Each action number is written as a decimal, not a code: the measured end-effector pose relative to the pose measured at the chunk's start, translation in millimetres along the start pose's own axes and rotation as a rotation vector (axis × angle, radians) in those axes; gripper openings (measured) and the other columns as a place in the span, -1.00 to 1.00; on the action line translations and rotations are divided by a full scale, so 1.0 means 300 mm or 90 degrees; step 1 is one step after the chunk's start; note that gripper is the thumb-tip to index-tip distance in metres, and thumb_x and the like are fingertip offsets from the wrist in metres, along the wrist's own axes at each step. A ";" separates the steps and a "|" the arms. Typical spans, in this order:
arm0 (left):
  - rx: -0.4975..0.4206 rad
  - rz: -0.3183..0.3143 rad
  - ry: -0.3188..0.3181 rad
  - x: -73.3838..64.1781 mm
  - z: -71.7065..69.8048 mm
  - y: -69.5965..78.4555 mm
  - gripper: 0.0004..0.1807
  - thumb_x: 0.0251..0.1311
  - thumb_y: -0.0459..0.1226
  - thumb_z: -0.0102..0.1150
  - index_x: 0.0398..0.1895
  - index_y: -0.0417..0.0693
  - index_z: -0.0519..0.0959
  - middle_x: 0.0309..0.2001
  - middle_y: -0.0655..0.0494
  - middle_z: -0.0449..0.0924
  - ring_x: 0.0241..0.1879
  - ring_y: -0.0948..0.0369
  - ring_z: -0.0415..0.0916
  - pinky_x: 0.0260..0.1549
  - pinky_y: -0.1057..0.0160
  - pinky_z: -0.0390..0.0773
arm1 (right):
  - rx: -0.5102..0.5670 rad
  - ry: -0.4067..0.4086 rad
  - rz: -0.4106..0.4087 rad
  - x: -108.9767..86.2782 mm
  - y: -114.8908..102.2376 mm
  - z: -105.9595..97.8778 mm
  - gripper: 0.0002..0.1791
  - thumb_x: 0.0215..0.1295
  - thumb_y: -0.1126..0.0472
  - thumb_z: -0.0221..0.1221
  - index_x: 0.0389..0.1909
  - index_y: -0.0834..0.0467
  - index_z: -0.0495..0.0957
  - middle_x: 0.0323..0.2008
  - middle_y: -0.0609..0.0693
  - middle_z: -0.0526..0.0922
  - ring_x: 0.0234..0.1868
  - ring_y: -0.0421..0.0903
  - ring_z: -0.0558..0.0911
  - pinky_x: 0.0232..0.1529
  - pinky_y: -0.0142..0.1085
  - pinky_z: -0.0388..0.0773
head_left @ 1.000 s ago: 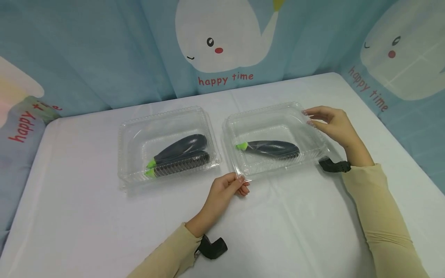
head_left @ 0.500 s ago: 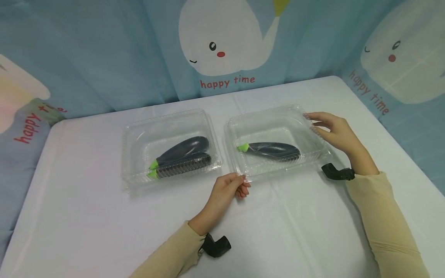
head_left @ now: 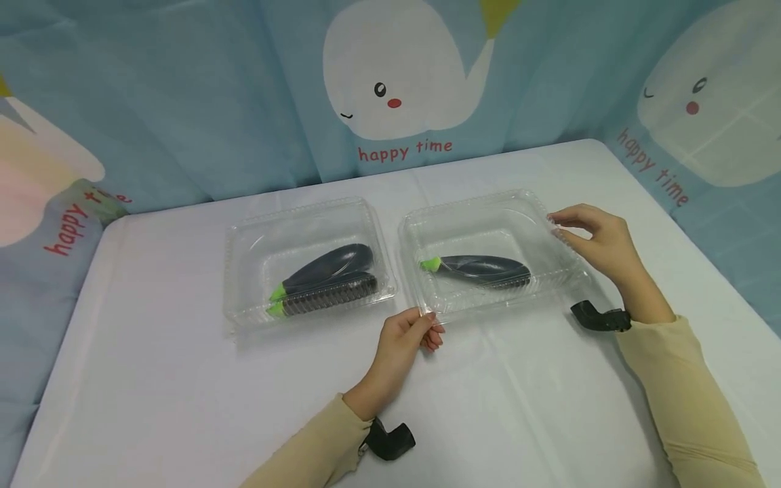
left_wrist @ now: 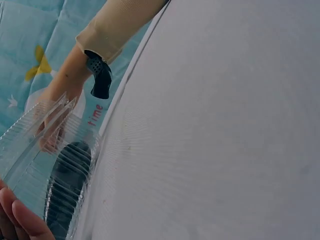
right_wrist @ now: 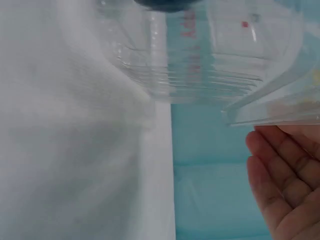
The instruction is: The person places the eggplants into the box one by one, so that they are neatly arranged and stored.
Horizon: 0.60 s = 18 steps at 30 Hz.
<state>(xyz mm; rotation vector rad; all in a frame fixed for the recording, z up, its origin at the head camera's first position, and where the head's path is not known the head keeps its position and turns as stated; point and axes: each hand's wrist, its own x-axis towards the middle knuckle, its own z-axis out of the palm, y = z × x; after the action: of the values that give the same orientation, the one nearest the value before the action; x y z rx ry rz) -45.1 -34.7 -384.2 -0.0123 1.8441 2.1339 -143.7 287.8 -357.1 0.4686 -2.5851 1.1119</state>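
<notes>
In the head view, a clear plastic clamshell box point(head_left: 506, 306) sits right of centre with one dark eggplant point(head_left: 485, 270) inside, its green stem to the left. My left hand point(head_left: 396, 347) pinches the box's near left corner between thumb and fingers. At its right side, my right hand point(head_left: 604, 247) grips the rim with thumb and fingertips. The right wrist view shows the right hand's fingers point(right_wrist: 282, 170) by the rim's underside. Just to the left stands a second clear box point(head_left: 293, 210) holding two eggplants, one point(head_left: 329, 263) behind the other point(head_left: 332, 293).
White cloth covers the table point(head_left: 152, 386). A blue curtain point(head_left: 183, 102) with whale prints hangs along the back and sides. Black wrist cameras point(head_left: 390, 440) are strapped below both hands. A narrow gap separates the two boxes.
The head view has shifted, so everything appears slightly lower and farther right. Both hands keep their hold on the right-hand box, which shows no clear movement on the table.
</notes>
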 end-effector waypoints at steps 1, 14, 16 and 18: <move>0.000 0.000 0.005 0.000 0.001 -0.003 -0.74 0.30 -0.41 -0.06 -0.43 -0.49 0.52 -0.57 0.05 0.55 -0.54 0.30 0.47 -0.47 0.41 0.48 | -0.001 0.008 0.005 -0.003 -0.002 0.001 -0.76 0.13 0.51 0.23 -0.14 0.33 0.61 -0.16 0.13 0.64 -0.13 -0.56 0.47 -0.04 -0.65 0.37; -0.007 0.012 0.039 0.000 0.007 -0.001 -0.74 0.32 -0.41 -0.06 -0.44 -0.48 0.51 -0.52 -0.09 0.56 -0.53 0.31 0.47 -0.46 0.41 0.49 | 0.039 -0.065 0.130 -0.132 -0.031 -0.028 -0.64 0.32 0.37 0.09 0.11 0.37 0.47 -0.11 -0.52 0.44 -0.12 -0.62 0.43 -0.16 -0.73 0.36; -0.009 0.013 0.039 0.000 0.007 -0.001 -0.74 0.32 -0.40 -0.06 -0.44 -0.48 0.51 -0.53 -0.05 0.56 -0.53 0.31 0.47 -0.46 0.41 0.49 | 0.061 -0.083 0.139 -0.147 -0.033 -0.037 -0.62 0.32 0.38 0.08 0.14 0.40 0.43 -0.11 -0.52 0.45 -0.11 -0.60 0.45 -0.16 -0.71 0.37; -0.012 0.012 0.043 0.000 0.007 -0.004 -0.74 0.31 -0.41 -0.06 -0.45 -0.49 0.51 -0.55 0.00 0.54 -0.54 0.31 0.47 -0.46 0.41 0.49 | 0.067 -0.098 0.144 -0.162 -0.034 -0.046 -0.62 0.33 0.38 0.08 0.14 0.40 0.43 -0.13 -0.53 0.46 -0.13 -0.58 0.47 -0.18 -0.71 0.37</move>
<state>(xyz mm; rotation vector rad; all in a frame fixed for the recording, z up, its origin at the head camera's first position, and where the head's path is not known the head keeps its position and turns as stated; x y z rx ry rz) -44.5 -32.6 -384.9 -0.0728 1.8688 2.1879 -93.9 300.2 -360.0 0.2999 -2.7772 1.3409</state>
